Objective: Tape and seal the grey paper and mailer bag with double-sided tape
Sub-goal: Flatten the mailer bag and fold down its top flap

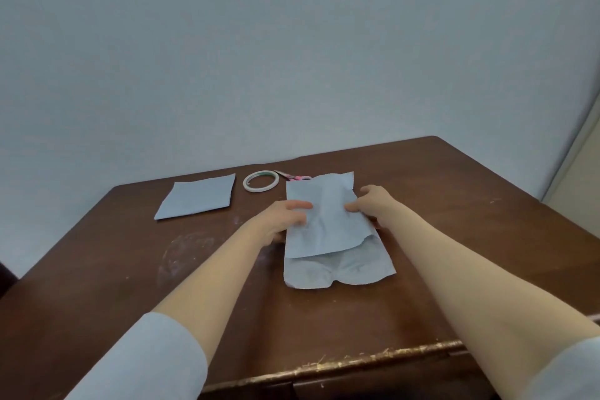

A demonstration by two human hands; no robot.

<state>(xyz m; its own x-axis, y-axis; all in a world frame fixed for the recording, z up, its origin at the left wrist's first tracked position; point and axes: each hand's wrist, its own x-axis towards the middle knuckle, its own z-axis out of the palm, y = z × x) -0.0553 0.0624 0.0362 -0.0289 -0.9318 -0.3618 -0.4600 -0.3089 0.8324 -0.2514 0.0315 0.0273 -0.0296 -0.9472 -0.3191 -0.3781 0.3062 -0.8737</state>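
A sheet of grey paper lies on top of a grey mailer bag in the middle of the brown table. The bag's near end sticks out from under the sheet. My left hand pinches the sheet's left edge, thumb on top. On the sheet's right edge, my right hand grips with its thumb on the paper and fingers curled. A roll of double-sided tape lies flat behind the sheet, to the left.
A second folded grey sheet lies at the back left of the table. Pink-handled scissors peek out behind the held sheet. A pale wall stands right behind the table. The table's worn front edge is close to me.
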